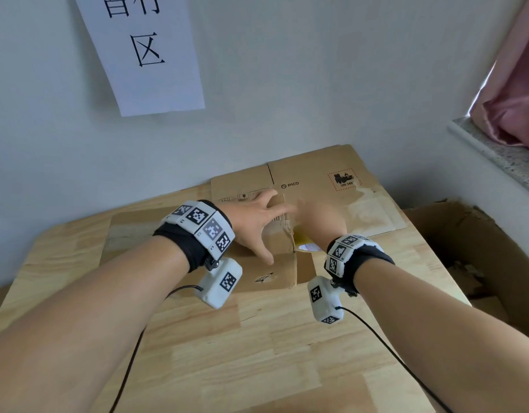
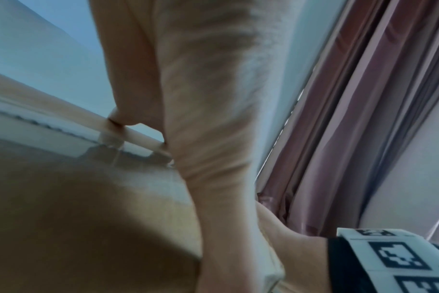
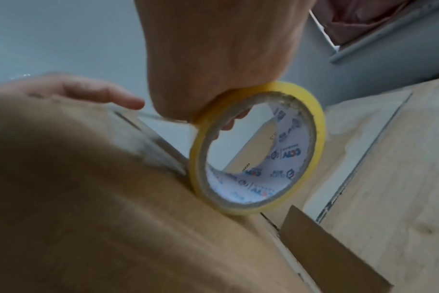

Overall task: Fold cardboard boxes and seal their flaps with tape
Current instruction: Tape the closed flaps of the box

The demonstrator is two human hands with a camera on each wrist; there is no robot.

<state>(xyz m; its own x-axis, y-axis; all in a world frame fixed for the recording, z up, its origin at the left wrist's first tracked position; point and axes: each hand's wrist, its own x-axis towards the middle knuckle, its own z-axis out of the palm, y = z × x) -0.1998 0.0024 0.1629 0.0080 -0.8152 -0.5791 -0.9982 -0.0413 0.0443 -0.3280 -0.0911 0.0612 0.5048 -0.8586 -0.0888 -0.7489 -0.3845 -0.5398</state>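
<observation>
- The wooden table (image 1: 257, 353) carries the cardboard box (image 1: 197, 234) at its 12 o'clock end, flaps down, their seam running 12 to 6.
- The left hand (image 1: 254, 222) lies flat with straight fingers, pressing the flap at the seam's 9 o'clock side.
- The right hand (image 1: 319, 216), blurred in the head view, is curled round the tape roll (image 3: 258, 146).
- Judged step: taping the seam; next, draw the roll toward 6 o'clock while the flaps stay pressed.
- Only the right wrist view shows the yellow roll and its clear strip.
</observation>
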